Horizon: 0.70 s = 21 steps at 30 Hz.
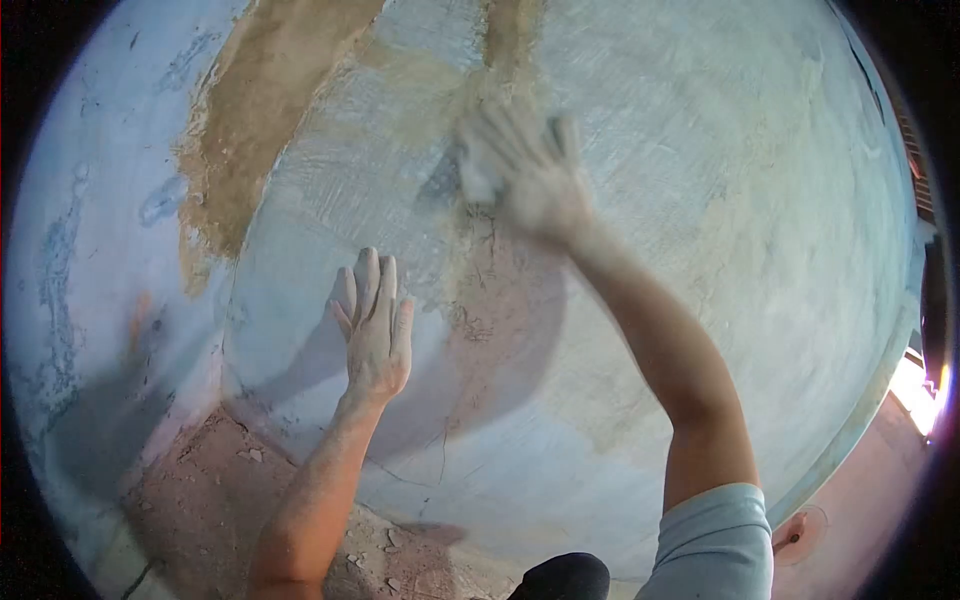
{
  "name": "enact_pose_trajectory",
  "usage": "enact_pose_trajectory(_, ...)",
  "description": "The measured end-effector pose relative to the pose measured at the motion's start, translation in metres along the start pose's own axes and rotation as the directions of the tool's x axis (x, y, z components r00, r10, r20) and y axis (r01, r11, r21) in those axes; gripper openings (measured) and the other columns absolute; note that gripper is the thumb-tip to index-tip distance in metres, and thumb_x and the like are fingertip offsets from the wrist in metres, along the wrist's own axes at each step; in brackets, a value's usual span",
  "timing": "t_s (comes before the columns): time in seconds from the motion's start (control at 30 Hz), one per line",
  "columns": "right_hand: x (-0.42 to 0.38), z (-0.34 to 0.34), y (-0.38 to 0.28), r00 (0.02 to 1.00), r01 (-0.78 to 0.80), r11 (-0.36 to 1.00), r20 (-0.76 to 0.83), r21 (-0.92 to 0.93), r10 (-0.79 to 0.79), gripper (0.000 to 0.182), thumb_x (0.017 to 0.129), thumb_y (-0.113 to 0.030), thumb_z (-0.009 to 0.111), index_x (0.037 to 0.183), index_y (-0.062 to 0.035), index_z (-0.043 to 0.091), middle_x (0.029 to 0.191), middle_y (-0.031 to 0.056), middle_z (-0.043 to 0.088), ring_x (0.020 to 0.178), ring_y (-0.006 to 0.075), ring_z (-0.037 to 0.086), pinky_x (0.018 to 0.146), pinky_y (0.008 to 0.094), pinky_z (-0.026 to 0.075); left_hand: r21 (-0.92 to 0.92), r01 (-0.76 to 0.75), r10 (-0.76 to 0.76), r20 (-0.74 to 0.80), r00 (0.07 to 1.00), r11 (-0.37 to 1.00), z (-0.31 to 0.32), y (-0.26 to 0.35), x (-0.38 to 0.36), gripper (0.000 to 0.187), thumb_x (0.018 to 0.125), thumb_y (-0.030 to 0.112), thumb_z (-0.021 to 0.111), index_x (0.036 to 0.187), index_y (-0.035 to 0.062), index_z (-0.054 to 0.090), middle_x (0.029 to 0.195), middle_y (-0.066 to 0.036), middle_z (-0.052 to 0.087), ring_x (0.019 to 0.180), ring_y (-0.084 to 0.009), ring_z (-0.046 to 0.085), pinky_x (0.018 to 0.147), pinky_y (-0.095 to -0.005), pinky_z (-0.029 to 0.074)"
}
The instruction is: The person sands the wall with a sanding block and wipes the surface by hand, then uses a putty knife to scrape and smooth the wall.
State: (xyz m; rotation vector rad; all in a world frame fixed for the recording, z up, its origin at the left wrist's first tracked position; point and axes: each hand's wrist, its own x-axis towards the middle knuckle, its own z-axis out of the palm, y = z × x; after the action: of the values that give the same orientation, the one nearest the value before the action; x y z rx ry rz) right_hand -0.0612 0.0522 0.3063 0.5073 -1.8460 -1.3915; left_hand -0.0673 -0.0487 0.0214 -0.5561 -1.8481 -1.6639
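My right hand is up against the pale, patchy plaster wall. Motion smears it, but its fingers look stretched upward. Beside its thumb side shows a small whitish patch; I cannot tell whether the hand holds it. Lower and to the left, my left hand is coated in white dust. Its fingers point up, straight and a little apart, over the same wall, with nothing visible in them. A rough, cracked strip runs down the wall between the two hands.
A bare brown patch shows at upper left, and a narrower brown strip at the top. Two wall faces meet in a corner at left. Dusty ground with loose flakes lies below. Bright light enters at the right edge.
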Motion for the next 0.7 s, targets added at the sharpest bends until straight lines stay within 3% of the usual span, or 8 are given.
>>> enact_pose_trajectory(0.03, -0.025, 0.002, -0.030, 0.986, 0.097, 0.970, 0.113, 0.224, -0.125, 0.079, 0.104, -0.044, 0.057, 0.172, -0.0310, 0.019, 0.181, -0.0014, 0.012, 0.167, 0.0244, 0.006, 0.132, 0.0653, 0.000, -0.050, 0.014, -0.015, -0.015, 1.000, 0.999, 0.002, -0.002, 0.002, 0.068, 0.115, 0.049, 0.024, 0.171, 0.0100, 0.023, 0.179, -0.016, 0.011, 0.164, -0.0461, -0.003, 0.126, -0.0734, -0.003)
enact_pose_trajectory(0.2, -0.104, 0.018, -0.067, 0.769, 0.525, 0.746, 0.147, 0.410, -0.622, 0.078, 0.103, -0.053, 0.057, 0.170, -0.0431, 0.018, 0.181, -0.0031, 0.008, 0.166, 0.0217, 0.006, 0.133, 0.0651, -0.002, -0.113, 0.029, -0.032, -0.030, 0.999, 0.993, -0.008, 0.001, 0.007, 0.068, 0.115, 0.049, 0.024, 0.171, 0.0104, 0.021, 0.180, -0.016, 0.009, 0.165, -0.0432, -0.003, 0.126, -0.0722, -0.003)
enact_pose_trajectory(0.3, -0.050, -0.008, 0.009, 0.949, 0.288, 0.943, 0.085, 0.168, -0.305, 0.076, 0.102, -0.065, 0.053, 0.169, -0.0418, 0.025, 0.181, -0.0023, 0.007, 0.166, 0.0197, 0.004, 0.134, 0.0625, 0.003, -0.061, 0.045, -0.045, -0.005, 0.999, 0.997, -0.008, 0.001, 0.006, 0.068, 0.115, 0.050, 0.024, 0.172, 0.0112, 0.021, 0.180, -0.015, 0.009, 0.165, -0.0433, -0.003, 0.126, -0.0720, -0.002)
enact_pose_trajectory(0.33, -0.035, 0.001, 0.047, 0.993, 0.089, 0.981, 0.065, 0.175, -0.101, 0.067, 0.108, -0.053, 0.051, 0.169, -0.0397, 0.026, 0.181, -0.0013, 0.008, 0.167, 0.0220, 0.004, 0.132, 0.0653, 0.005, -0.053, 0.056, -0.056, 0.004, 0.998, 0.997, -0.007, 0.002, 0.007, 0.068, 0.115, 0.049, 0.025, 0.172, 0.0115, 0.021, 0.180, -0.015, 0.010, 0.165, -0.0437, -0.003, 0.126, -0.0721, -0.002)
enact_pose_trajectory(0.37, -0.026, 0.009, 0.090, 0.997, -0.001, 0.945, 0.079, -0.327, 0.028, 0.065, 0.110, -0.038, 0.047, 0.170, -0.0367, 0.023, 0.181, -0.0012, 0.009, 0.167, 0.0239, 0.004, 0.131, 0.0670, 0.008, -0.049, 0.068, -0.067, 0.010, 0.998, 0.997, -0.007, 0.004, 0.007, 0.068, 0.115, 0.049, 0.025, 0.172, 0.0118, 0.021, 0.180, -0.014, 0.010, 0.165, -0.0440, -0.003, 0.126, -0.0722, -0.002)
enact_pose_trajectory(0.47, -0.006, -0.003, 0.203, 0.852, -0.513, 0.855, -0.077, 0.074, 0.518, 0.068, 0.110, -0.024, 0.043, 0.172, -0.0351, 0.018, 0.182, 0.0013, 0.007, 0.166, 0.0287, 0.009, 0.131, 0.0659, 0.007, -0.043, 0.071, -0.069, 0.034, 0.997, 0.997, -0.009, 0.011, 0.008, 0.067, 0.115, 0.048, 0.027, 0.172, 0.0117, 0.022, 0.180, -0.014, 0.010, 0.165, -0.0445, -0.003, 0.126, -0.0724, -0.002)
enact_pose_trajectory(0.57, -0.003, 0.013, 0.201, 0.741, -0.650, 0.759, -0.198, 0.030, 0.642, 0.068, 0.109, -0.025, 0.044, 0.172, -0.0312, 0.019, 0.181, 0.0059, 0.009, 0.166, 0.0310, 0.011, 0.130, 0.0667, 0.006, -0.054, 0.038, -0.038, 0.009, 0.999, 0.998, -0.007, 0.010, 0.008, 0.067, 0.115, 0.048, 0.028, 0.171, 0.0094, 0.024, 0.180, -0.017, 0.010, 0.164, -0.0473, -0.003, 0.126, -0.0730, -0.003)
enact_pose_trajectory(0.7, -0.019, -0.001, 0.049, 0.990, -0.139, 0.990, 0.001, -0.013, 0.139, 0.065, 0.110, -0.041, 0.048, 0.171, -0.0322, 0.024, 0.181, 0.0036, 0.013, 0.165, 0.0272, 0.014, 0.130, 0.0683, 0.005, -0.049, 0.056, -0.055, 0.019, 0.998, 0.997, -0.004, 0.012, 0.007, 0.067, 0.115, 0.047, 0.028, 0.170, 0.0086, 0.027, 0.179, -0.018, 0.012, 0.163, -0.0498, -0.001, 0.126, -0.0728, -0.002)
